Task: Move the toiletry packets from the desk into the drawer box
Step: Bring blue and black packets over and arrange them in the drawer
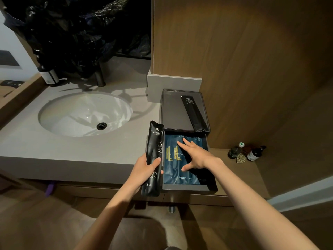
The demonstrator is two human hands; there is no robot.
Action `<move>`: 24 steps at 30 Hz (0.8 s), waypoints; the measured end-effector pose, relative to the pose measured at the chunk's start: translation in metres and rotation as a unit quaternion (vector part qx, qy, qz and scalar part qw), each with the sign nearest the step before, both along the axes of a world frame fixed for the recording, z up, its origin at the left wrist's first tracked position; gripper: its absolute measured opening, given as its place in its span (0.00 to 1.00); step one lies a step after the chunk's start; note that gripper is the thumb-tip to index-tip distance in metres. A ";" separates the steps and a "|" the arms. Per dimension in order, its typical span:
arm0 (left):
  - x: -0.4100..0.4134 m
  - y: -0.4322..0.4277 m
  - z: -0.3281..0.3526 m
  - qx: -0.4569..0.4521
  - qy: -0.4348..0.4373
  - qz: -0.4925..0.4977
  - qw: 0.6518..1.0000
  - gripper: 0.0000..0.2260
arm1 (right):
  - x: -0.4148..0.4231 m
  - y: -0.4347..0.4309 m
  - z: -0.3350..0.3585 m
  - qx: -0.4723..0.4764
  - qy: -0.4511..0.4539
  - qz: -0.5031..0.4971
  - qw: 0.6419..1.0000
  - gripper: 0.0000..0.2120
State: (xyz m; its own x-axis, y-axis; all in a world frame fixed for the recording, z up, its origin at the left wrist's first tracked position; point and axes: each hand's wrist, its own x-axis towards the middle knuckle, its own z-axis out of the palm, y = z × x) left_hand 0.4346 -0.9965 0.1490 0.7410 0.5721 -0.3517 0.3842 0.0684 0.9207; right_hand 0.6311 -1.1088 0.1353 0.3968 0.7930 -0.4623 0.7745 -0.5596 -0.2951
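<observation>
A dark drawer box (185, 187) stands on the grey counter right of the sink, its drawer pulled out toward me. Several dark blue toiletry packets (177, 175) lie flat inside the drawer. My right hand (193, 156) rests on them with fingers spread, holding nothing. My left hand (144, 168) grips a long black toothbrush packet (154, 148) upright, just left of the open drawer. Another long black packet (193, 112) lies diagonally on the box's top tray.
A white oval sink (84, 114) is set in the grey counter (54, 147), with a dark faucet (100, 76) and a bottle (49, 75) behind it. Small bottles (245, 152) stand on the lower wooden shelf at right. A wooden wall panel rises behind the box.
</observation>
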 end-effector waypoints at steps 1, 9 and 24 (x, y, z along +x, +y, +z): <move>0.000 0.002 0.001 0.005 0.002 0.001 1.000 0.11 | -0.003 -0.001 0.005 0.027 -0.013 -0.008 1.000 0.46; 0.001 -0.011 0.031 -0.054 -0.035 -0.068 0.996 0.16 | -0.056 -0.026 0.050 0.349 0.098 -0.210 0.908 0.08; 0.021 -0.043 0.033 -0.060 0.001 -0.109 0.992 0.09 | -0.055 -0.064 0.055 0.373 0.170 -0.403 0.819 0.08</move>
